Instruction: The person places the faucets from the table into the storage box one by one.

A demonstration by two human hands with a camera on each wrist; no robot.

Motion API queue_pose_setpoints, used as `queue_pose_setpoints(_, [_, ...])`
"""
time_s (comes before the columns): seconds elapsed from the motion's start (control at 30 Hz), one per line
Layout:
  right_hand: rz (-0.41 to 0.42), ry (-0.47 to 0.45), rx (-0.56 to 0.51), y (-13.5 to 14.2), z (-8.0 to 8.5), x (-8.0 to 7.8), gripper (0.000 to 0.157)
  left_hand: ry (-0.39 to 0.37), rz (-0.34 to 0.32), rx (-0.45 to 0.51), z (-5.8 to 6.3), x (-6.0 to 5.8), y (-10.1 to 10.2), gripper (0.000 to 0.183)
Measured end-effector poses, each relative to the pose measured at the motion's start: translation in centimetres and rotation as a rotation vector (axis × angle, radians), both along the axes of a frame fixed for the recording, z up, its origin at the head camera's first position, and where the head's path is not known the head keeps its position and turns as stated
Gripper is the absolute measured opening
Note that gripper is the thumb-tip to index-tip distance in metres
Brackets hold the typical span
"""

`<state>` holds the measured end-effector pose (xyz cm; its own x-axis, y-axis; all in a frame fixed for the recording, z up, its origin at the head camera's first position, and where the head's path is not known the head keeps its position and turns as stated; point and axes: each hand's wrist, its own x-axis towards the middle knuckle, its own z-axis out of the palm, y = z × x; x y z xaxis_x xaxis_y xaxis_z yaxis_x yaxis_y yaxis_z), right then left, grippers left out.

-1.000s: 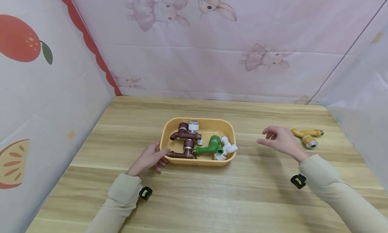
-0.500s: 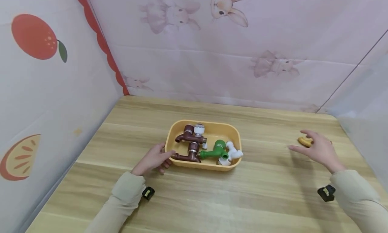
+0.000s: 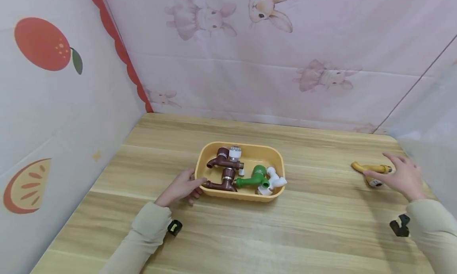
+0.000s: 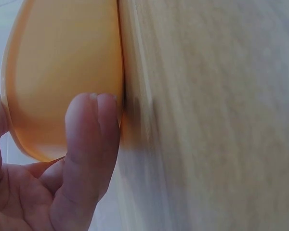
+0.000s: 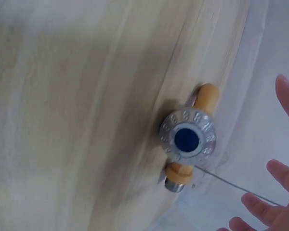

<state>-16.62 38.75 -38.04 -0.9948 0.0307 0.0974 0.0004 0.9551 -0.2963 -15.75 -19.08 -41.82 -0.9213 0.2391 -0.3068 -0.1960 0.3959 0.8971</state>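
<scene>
At its left end, a yellow plastic tub [image 3: 246, 196] is gripped by my left hand [image 3: 180, 188], thumb over the rim and fingers along the outer wall [image 4: 62, 72]. Inside lie two brown taps, one at the back [image 3: 218, 162] and one in front [image 3: 225, 183], a green tap [image 3: 254, 179] and a white tap [image 3: 275, 181]. My right hand [image 3: 403, 177] hovers with spread fingers by a yellow tap [image 3: 360, 167] on the table, partly covering it in the head view. The right wrist view shows that tap's clear round knob [image 5: 187, 137], apart from the fingers.
A white piece with a clear knob [image 3: 235, 152] sits in the tub behind the brown taps. The wooden table [image 3: 303, 226] meets a printed cloth wall [image 3: 242, 87] at the back and more cloth walls at both sides.
My right hand has moved right, from between the tub and the yellow tap to beside that tap. My left hand keeps its hold on the tub. The head view has shifted slightly.
</scene>
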Motion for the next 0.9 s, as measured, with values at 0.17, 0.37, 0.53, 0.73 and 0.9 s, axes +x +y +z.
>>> queue_pose_setpoints(0.17, [-0.050, -0.061, 0.007, 0.9, -0.4, 0.1, 0.100, -0.008, 0.001, -0.013, 0.1, 0.1, 0.0, 0.043])
queue_pose_setpoints(0.37, [-0.126, -0.109, 0.027, 1.9, -0.6, 0.0, 0.110, -0.002, -0.010, -0.011, 0.1, 0.1, 0.0, 0.041])
queue_pose_setpoints(0.53, [-0.135, -0.163, 0.012, 2.5, -0.5, -0.2, 0.113, -0.002, -0.015, -0.002, 0.2, -0.1, 0.0, 0.042])
queue_pose_setpoints(0.73, [-0.147, -0.251, -0.026, 2.8, -0.5, -0.2, 0.112, -0.009, -0.008, 0.001, 0.3, -0.2, -0.1, 0.043])
queue_pose_setpoints(0.9, [-0.137, -0.288, -0.017, 2.8, -0.7, -0.4, 0.109, -0.010, -0.014, 0.000, 0.3, -0.2, -0.1, 0.042])
